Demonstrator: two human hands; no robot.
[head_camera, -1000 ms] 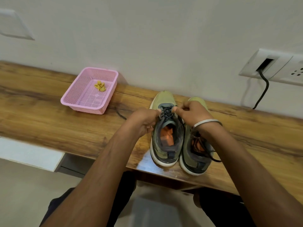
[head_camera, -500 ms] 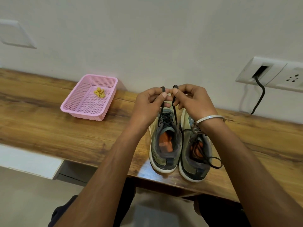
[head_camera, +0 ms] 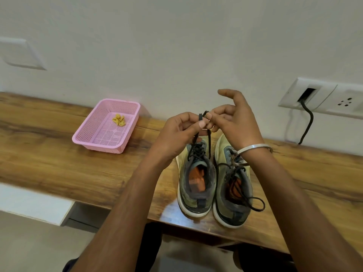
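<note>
Two olive-green running shoes stand side by side on the wooden table point(head_camera: 49, 161), toes toward the wall. Above the left shoe point(head_camera: 196, 185) both hands meet. My left hand point(head_camera: 176, 134) pinches one black lace end point(head_camera: 200, 117) between thumb and forefinger, pulled up taut. My right hand point(head_camera: 233, 120), with a silver bangle on the wrist, pinches the other lace end with thumb and a finger, while its other fingers are spread upward. The right shoe point(head_camera: 233, 189) has loose dark laces trailing over its heel.
A pink mesh basket point(head_camera: 107, 126) with a small yellow crumpled thing point(head_camera: 118, 120) inside sits at the back left of the table. A white wall socket point(head_camera: 322, 99) with a black cable point(head_camera: 308, 124) plugged in is at the right. My legs show below the table edge.
Both hands rose from the left shoe's tongue, pulling its lace ends up. Since half a second ago my right hand's outer fingers have spread open.
</note>
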